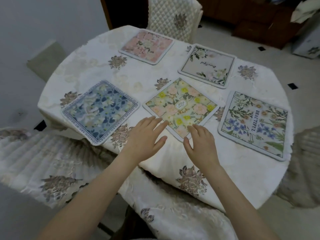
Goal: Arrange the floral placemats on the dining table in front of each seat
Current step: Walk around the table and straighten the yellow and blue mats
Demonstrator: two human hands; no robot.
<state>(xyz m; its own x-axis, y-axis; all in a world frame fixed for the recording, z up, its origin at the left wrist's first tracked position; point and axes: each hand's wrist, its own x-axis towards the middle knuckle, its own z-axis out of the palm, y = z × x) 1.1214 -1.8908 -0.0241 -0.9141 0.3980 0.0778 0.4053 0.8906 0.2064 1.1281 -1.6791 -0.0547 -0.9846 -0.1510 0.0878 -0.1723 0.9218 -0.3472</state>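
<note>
Several floral placemats lie flat on the table's cream cloth (97,71). A yellow-and-pink placemat (183,104) sits turned like a diamond at the near middle. My left hand (145,137) rests with straight fingers at its near-left edge. My right hand (200,142) lies with straight fingers on its near corner. A blue placemat (102,111) overhangs the table's left edge. A "BEAUTIFUL" placemat with blue flowers (254,125) lies at the right. Farther off lie a pink placemat (147,46) and a beige one with white flowers (207,65).
A quilted cream chair (174,16) stands at the far side. Covered chair seats sit at the near left (39,163), the near middle (173,220) and the right (304,161). Dark wooden furniture (251,19) and a tiled floor lie beyond.
</note>
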